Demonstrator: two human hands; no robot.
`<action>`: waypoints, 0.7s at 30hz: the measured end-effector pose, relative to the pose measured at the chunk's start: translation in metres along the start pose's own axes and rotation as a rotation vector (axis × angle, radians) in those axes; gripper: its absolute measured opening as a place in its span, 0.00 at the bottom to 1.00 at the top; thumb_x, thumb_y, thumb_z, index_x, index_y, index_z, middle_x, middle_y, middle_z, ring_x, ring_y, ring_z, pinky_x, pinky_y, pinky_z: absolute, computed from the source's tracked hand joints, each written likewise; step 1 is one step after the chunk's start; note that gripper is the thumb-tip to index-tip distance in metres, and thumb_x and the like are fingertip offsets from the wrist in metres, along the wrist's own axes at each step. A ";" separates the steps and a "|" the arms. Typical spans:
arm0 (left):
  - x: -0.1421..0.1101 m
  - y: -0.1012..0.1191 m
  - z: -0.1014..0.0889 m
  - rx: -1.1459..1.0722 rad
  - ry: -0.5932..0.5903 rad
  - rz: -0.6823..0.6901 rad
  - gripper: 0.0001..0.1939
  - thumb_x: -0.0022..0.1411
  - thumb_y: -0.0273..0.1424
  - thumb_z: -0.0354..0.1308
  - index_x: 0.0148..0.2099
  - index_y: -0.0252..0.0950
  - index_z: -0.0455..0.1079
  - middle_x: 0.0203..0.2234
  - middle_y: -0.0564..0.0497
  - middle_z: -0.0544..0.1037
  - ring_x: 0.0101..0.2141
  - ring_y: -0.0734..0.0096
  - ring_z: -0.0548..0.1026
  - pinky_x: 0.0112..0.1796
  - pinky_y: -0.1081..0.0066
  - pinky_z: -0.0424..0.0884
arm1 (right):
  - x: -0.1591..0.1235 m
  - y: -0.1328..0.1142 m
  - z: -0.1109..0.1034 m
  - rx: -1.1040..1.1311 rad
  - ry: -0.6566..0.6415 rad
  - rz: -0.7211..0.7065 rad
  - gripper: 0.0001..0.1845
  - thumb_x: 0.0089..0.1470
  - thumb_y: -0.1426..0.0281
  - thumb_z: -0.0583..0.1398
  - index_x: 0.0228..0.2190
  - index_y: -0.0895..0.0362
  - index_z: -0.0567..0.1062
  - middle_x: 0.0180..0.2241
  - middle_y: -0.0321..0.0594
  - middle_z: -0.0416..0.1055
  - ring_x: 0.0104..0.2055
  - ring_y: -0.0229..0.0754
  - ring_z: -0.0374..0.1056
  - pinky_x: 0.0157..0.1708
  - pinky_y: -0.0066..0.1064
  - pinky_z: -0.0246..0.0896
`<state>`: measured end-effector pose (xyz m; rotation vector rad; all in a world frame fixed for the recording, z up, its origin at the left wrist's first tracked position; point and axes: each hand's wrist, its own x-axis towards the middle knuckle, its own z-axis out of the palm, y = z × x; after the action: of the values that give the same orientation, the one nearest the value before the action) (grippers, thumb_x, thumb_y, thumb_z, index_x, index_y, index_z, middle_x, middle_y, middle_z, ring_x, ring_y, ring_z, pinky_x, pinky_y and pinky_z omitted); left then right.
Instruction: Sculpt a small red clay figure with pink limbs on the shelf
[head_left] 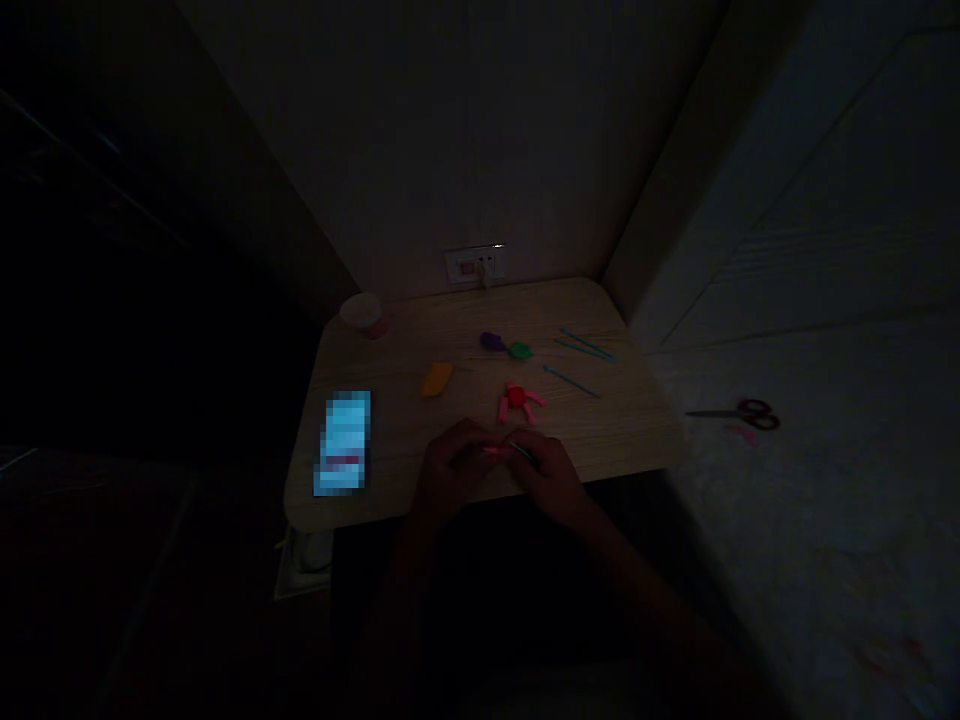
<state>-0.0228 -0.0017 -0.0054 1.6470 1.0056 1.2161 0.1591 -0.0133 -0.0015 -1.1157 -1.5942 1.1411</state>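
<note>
Wall (420, 150) is rising behind a wooden surface (630, 430), all in v. dim light. L forearm (411, 580) is pointing fwd, close to vertical in view; R forearm (630, 550) is slanting in from lower R. L hand (452, 460) and R hand (549, 468) are hanging over the surface's front edge, backs up, fingers bending inward, tips meeting mid-way. Phone (343, 443) is glowing L of L hand, screen blurred. Scissors (731, 413) are lying off the surface to the R. Cup (363, 314) is standing at back L corner. Red-pink figure (517, 398) is lying just beyond the fingertips, limbs splaying. 3 blue sticks (571, 381) are lying past R hand. Orange piece (437, 379) is resting beyond L hand; purple piece (492, 342) & green piece (520, 350) are sitting side by side farther back. Both hands are pinching a pink bit (491, 450) btwn fingertips; exact grip's too dark to tell.
</note>
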 end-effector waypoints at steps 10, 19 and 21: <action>0.001 -0.001 -0.001 0.002 -0.006 0.032 0.04 0.62 0.33 0.69 0.38 0.39 0.82 0.33 0.48 0.81 0.36 0.67 0.78 0.38 0.69 0.74 | 0.000 0.008 0.001 -0.037 0.031 -0.019 0.19 0.66 0.55 0.60 0.33 0.54 0.83 0.28 0.38 0.76 0.31 0.42 0.71 0.34 0.31 0.62; 0.002 0.001 -0.002 0.043 -0.014 0.018 0.08 0.62 0.38 0.69 0.38 0.39 0.83 0.32 0.48 0.81 0.34 0.67 0.78 0.36 0.69 0.74 | 0.001 0.007 0.002 -0.056 0.027 -0.040 0.24 0.67 0.53 0.56 0.29 0.55 0.81 0.25 0.37 0.74 0.28 0.40 0.68 0.30 0.29 0.60; 0.002 0.001 -0.003 0.052 -0.012 0.008 0.10 0.61 0.40 0.69 0.36 0.39 0.82 0.30 0.49 0.81 0.33 0.67 0.78 0.35 0.69 0.73 | 0.001 0.007 0.002 -0.067 0.020 -0.038 0.26 0.68 0.53 0.55 0.26 0.55 0.79 0.23 0.36 0.72 0.26 0.39 0.66 0.29 0.29 0.57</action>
<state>-0.0246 0.0004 -0.0031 1.6977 1.0322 1.1935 0.1585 -0.0117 -0.0086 -1.1320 -1.6417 1.0562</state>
